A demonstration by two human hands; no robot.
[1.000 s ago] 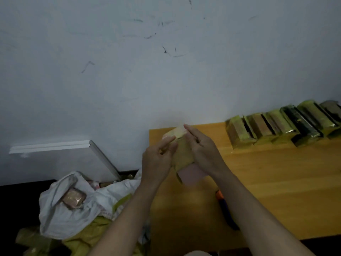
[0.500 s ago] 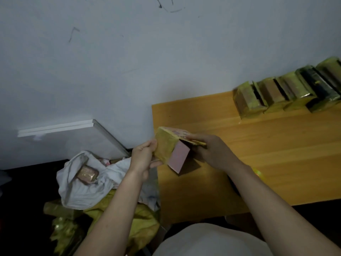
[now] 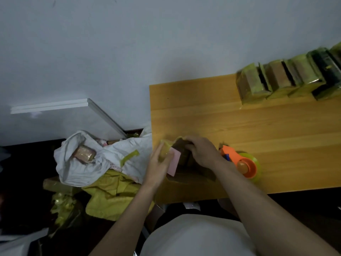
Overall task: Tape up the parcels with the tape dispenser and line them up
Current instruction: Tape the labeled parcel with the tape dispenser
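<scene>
Wooden table (image 3: pixel 258 126) – row of taped parcels (image 3: pixel 287 80) at far right edge. Parcel (image 3: pixel 174 156) at near left corner, both hands clamped: left hand (image 3: pixel 156 163) grips yellow end, right hand (image 3: pixel 201 152) curls over top. Looks light, boxy, wrap slippery – hold by corners. Tape dispenser (image 3: pixel 243 163) just right.

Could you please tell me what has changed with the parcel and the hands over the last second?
The parcel, held up before the wall a second ago, has been lowered to the table near its left edge. Left hand and right hand have kept hold of it. The tape dispenser lies untouched; the row of parcels is unchanged.
</scene>
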